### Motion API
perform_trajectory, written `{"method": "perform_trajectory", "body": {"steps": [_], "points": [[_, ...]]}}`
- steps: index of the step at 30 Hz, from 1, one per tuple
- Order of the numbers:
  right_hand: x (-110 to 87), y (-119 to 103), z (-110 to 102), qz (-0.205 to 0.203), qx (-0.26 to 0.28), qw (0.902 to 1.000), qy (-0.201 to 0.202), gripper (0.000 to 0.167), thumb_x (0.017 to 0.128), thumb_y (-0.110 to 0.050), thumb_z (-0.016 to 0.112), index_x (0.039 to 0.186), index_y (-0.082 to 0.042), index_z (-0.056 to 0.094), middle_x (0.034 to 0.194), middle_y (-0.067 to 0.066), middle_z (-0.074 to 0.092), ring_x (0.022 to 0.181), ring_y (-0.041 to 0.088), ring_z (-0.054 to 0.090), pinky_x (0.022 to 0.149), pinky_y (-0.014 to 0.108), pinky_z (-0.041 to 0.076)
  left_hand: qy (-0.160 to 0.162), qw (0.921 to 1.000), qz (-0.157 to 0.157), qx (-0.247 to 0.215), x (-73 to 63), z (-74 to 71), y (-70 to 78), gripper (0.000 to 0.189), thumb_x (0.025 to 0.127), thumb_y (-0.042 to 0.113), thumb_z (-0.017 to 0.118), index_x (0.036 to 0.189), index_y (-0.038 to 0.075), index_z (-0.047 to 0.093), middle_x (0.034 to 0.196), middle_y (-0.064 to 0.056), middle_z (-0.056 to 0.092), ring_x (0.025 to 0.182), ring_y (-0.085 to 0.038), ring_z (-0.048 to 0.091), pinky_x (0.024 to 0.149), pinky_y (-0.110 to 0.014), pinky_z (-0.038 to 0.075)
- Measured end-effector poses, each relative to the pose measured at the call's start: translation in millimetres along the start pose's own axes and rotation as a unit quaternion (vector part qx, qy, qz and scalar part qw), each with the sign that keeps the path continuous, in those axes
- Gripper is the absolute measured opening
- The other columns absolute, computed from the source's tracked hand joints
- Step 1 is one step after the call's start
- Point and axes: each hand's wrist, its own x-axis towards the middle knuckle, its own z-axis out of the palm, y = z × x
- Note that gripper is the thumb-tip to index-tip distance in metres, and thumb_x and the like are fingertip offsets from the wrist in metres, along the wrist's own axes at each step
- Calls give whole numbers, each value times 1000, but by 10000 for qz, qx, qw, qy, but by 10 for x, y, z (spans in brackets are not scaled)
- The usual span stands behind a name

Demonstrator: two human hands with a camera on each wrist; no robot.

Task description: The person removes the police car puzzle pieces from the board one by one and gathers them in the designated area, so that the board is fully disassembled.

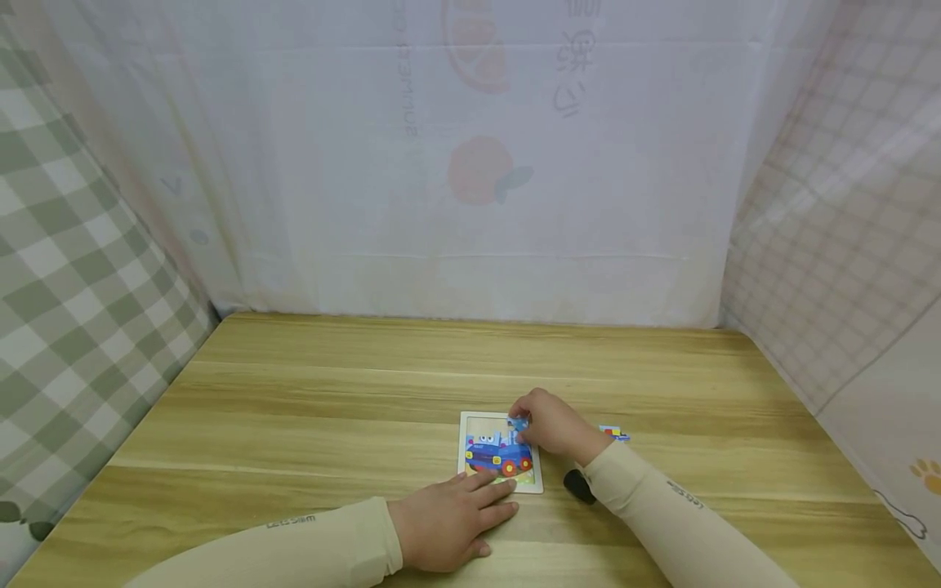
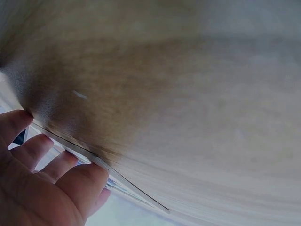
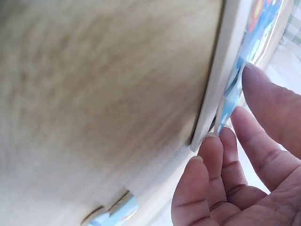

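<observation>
Puzzle frame (image 1: 464, 445) on desk (image 1: 294, 457). Right hand (image 1: 556, 425): grip clamped on blue puzzle piece (image 1: 518, 424) over frame's far-right corner. Left hand (image 1: 450, 523): fingers spread, resting on frame's near edge. Piece probably light, stiff, thin, slick-faced; pinch by edges.

There are two hands (image 1: 450, 523) (image 1: 556, 426), one framed puzzle (image 1: 479, 415), two loose pieces (image 1: 518, 425) (image 1: 613, 433), one black object (image 1: 579, 487) and one table (image 1: 331, 392).

left grip (image 1: 446, 523) spread palm-down; right grip (image 1: 556, 425) curled in a pinch.
</observation>
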Motion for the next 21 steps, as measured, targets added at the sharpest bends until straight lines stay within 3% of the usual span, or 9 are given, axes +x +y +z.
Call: {"method": "perform_trajectory", "body": {"steps": [21], "points": [[7,66,-45,-337,644,9973,-61,19,81,8,70,90,-7,61,83,2,53,79,18,48,74,35,44,-115,9999,-33,-86,8,6,-4,54,99,45,46,148,23,40,155,1,33,140,-21,33,107,-32,38]]}}
